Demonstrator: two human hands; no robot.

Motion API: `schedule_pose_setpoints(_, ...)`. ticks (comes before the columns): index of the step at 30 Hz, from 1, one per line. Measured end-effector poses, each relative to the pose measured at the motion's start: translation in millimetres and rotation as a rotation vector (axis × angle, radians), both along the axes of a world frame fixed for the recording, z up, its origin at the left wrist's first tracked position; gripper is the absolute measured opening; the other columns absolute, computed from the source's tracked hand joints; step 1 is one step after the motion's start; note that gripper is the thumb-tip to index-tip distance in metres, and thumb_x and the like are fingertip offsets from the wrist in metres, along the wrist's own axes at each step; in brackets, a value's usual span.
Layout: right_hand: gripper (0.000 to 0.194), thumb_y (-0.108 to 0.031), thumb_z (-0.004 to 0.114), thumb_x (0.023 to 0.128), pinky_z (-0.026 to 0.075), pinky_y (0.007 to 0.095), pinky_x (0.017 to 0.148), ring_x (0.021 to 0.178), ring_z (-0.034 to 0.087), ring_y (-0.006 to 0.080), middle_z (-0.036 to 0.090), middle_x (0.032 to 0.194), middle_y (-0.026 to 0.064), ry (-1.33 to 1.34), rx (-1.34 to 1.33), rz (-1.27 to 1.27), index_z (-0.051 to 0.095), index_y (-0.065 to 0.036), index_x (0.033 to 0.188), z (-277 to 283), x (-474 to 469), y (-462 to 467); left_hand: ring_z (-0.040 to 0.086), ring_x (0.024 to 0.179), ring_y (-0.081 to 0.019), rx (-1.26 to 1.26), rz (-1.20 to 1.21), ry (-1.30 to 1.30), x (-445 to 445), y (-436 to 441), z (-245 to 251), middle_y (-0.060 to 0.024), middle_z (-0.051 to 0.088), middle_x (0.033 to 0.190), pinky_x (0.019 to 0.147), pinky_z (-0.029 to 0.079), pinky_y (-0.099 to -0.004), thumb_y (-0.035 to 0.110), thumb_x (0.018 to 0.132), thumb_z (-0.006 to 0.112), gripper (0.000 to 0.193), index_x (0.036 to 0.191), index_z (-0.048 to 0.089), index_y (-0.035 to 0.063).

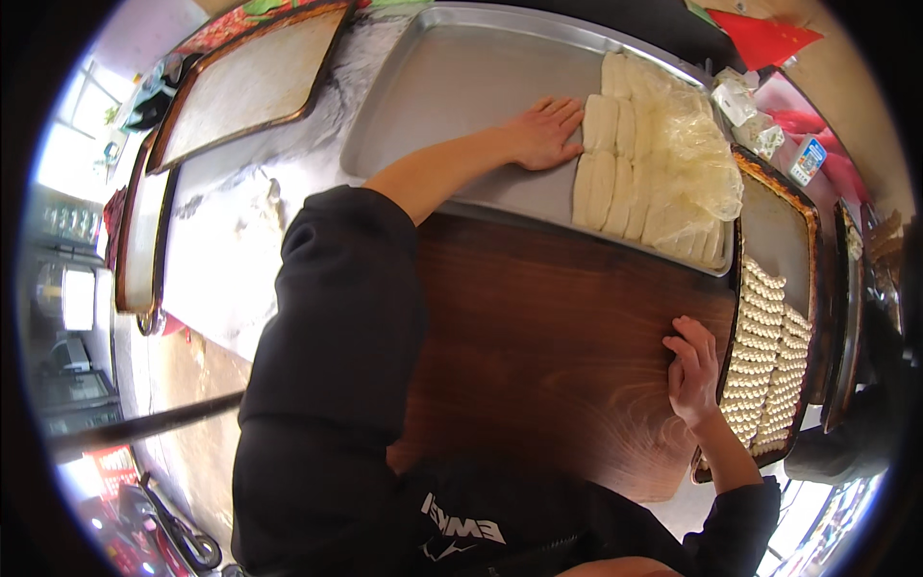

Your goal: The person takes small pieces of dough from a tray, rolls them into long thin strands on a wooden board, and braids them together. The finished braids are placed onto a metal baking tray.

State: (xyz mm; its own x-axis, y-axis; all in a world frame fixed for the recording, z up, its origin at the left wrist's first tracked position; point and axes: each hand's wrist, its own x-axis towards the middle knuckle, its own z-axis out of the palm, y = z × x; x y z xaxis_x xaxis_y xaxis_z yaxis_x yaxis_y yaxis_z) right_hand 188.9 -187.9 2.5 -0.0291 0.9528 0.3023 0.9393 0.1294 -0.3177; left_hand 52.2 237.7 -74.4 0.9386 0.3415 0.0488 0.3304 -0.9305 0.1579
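Note:
My left hand (546, 133) lies flat, palm down, over a large metal tray (454, 94). Its fingertips are right at the edge of the pale dough strips (602, 166) set in rows on the tray's right side; whether they touch is hard to tell. Crumpled clear plastic film (685, 144) covers many of these strips. Loosely curled and empty, my right hand (694, 368) is above the right edge of a dark wooden board (548, 324). Beside it, a dark-rimmed baking tray (779, 216) carries rows of twisted dough pieces (764, 360).
At the upper left are a baking tray (252, 86) with a browned rim and another tray (140, 245), near a floury marbled tabletop (223, 238). Plastic packages (757, 130) and a small box (807, 159) stand at the upper right. Another tray (844, 317) sits farther right.

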Motion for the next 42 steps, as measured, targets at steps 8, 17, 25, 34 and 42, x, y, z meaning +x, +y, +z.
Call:
schedule_pose_setpoints(8,0.040,0.014,0.050,0.073,0.045,0.0462,0.101,0.121,0.053,0.0374,0.058,0.126,0.0159,-0.020,0.036,0.006,0.060,-0.004,0.107,-2,-3,-2,0.002,0.152,-0.0345,-0.154,-0.055,0.252,-51,-68,37,-0.0196,0.005,0.164,0.122,0.004,-0.0486,0.054,0.099,0.035,0.079,0.157,0.011,0.0057)
schedule_pose_setpoints(17,0.040,0.014,0.050,0.073,0.045,0.0468,0.101,0.120,0.053,0.0380,0.058,0.127,0.0152,-0.023,0.038,-0.026,0.060,-0.005,0.107,-7,-1,-7,0.026,0.144,-0.0390,-0.602,0.004,-0.158,-82,-36,36,-0.0231,0.032,0.152,0.116,0.023,-0.0530,0.049,0.098,0.042,0.067,0.149,0.035,0.0059)
schedule_pose_setpoints(25,0.032,0.005,0.053,0.074,0.046,0.0516,0.097,0.114,0.054,0.0429,0.058,0.123,0.0203,-0.050,0.039,0.009,0.061,-0.003,0.104,0,0,-1,0.033,0.140,-0.0413,0.263,0.591,-0.153,-138,130,-3,-0.0269,0.039,0.148,0.118,0.021,-0.0507,0.057,0.094,0.045,0.077,0.139,0.045,-0.0050)
schedule_pose_setpoints(34,0.033,0.007,0.054,0.070,0.049,0.0511,0.093,0.112,0.055,0.0417,0.057,0.121,0.0210,-0.069,0.009,0.039,0.061,0.000,0.101,-1,4,1,0.017,0.149,-0.0360,0.144,0.585,-0.032,33,122,-10,-0.0233,0.027,0.157,0.118,0.012,-0.0582,0.053,0.098,0.031,0.070,0.149,0.036,0.0045)
schedule_pose_setpoints(42,0.033,0.007,0.055,0.072,0.047,0.0481,0.096,0.114,0.056,0.0392,0.059,0.121,0.0158,-0.026,0.029,-0.018,0.061,-0.004,0.103,-2,0,1,0.020,0.148,-0.0339,0.108,0.140,-0.090,-5,-19,1,-0.0217,0.025,0.158,0.121,0.015,-0.0485,0.038,0.101,0.034,0.059,0.150,0.032,0.0060)
